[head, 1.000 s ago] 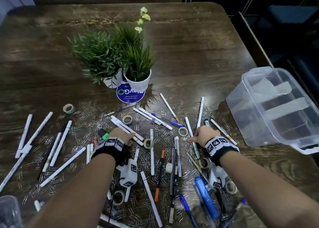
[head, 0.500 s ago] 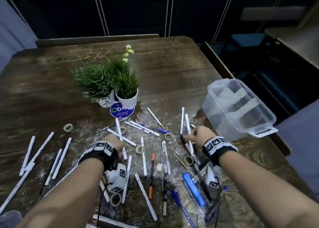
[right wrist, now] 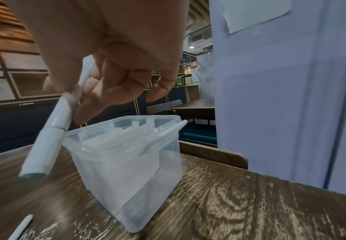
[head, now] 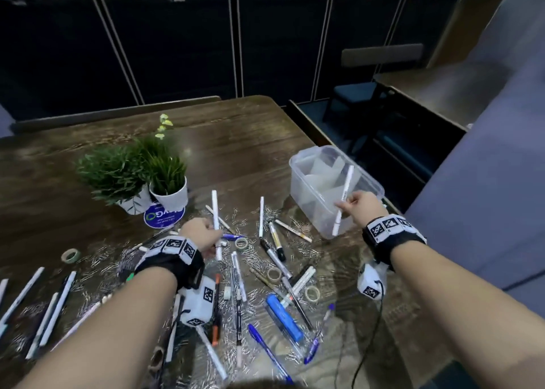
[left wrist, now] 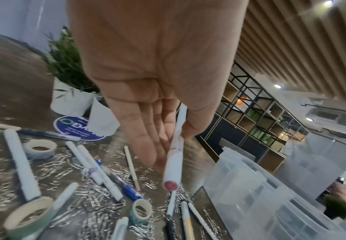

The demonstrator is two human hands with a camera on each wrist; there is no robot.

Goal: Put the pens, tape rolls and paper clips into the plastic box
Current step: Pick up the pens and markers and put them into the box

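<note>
Dark wood-grain table [head: 236,141] is carrying a scatter of pens [head: 277,241], tape rolls [head: 241,243] and silvery paper clips [head: 256,259], with two potted plants [head: 165,167] standing behind them. Clear plastic box [head: 312,206] is sitting near the table's right edge, close to a blue partition [head: 486,182].

Right hand [head: 364,207] is hovering in front of the box, pinching a white pen [head: 343,200] between thumb and curled fingers; the pen is slanting across the box's near wall. In the right wrist view another pen [right wrist: 168,131] seems to be leaning on the box's rim, though blur is making that uncertain.

Left hand [head: 202,235] is holding a white marker [head: 216,226] above the scatter, thumb pressing it against nearly straight fingers [left wrist: 145,139]; its round end is showing red.
</note>
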